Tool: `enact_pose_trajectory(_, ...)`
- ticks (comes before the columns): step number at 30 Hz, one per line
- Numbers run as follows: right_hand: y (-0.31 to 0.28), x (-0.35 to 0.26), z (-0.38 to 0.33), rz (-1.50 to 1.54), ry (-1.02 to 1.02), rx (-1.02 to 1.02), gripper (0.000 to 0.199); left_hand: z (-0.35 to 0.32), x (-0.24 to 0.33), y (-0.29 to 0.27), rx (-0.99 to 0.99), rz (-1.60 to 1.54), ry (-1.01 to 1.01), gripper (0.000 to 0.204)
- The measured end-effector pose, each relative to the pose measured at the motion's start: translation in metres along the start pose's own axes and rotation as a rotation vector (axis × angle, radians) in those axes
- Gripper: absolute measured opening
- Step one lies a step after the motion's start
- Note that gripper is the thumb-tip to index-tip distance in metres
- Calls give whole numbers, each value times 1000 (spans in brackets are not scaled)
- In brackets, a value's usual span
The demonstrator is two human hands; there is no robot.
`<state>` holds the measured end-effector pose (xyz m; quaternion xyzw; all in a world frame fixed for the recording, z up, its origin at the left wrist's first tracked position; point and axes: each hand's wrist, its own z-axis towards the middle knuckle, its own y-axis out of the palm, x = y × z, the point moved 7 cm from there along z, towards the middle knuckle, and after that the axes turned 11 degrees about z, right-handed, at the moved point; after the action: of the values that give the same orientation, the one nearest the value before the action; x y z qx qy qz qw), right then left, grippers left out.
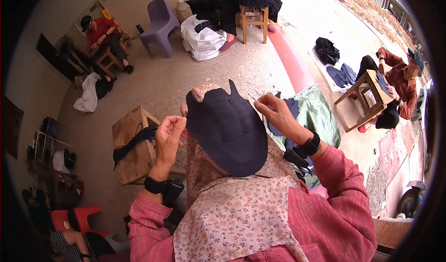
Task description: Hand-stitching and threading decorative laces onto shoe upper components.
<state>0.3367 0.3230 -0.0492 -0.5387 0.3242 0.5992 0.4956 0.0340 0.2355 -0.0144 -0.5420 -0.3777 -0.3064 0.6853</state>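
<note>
A flat navy piece of textured material [232, 132], like a cut shoe upper, lies across my lap over a floral apron [237, 215]. One end is rounded; a pointed tab sticks up at the far end, and slits show in its middle. My left hand [169, 134] is closed at the left edge of the piece, thumb and forefinger together; whatever is between them is too small to make out. Off the right side, my right hand [278, 115] pinches a thin needle [253, 98] that points toward the piece. Both wrists wear black bands.
A wooden stool [132, 145] with a bundle of dark cords [134, 143] stands at my left. More navy pieces [288, 113] lie on a green sheet [318, 113] to the right. Co-workers sit farther off, one at a wooden stool [369, 99]. A purple chair [160, 27] stands ahead.
</note>
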Motion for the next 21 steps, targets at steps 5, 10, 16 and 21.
enact_pose_trajectory(5, 18, 18, -12, 392, 484, -66, 32, -18, 2, 26, -193, -371, -328, 43)
enact_pose_trajectory(10, 32, -21, 4, 653, 44, -140, 31, -1, 35, 27, -1, -634, 20, 56)
enact_pose_trajectory(16, 43, 15, -6, 666, 393, -221, 20, 22, -18, 23, -81, -672, -85, 40)
enact_pose_trajectory(21, 43, 15, -18, 849, 459, -216, 23, 47, -19, 38, -307, -380, 15, 43)
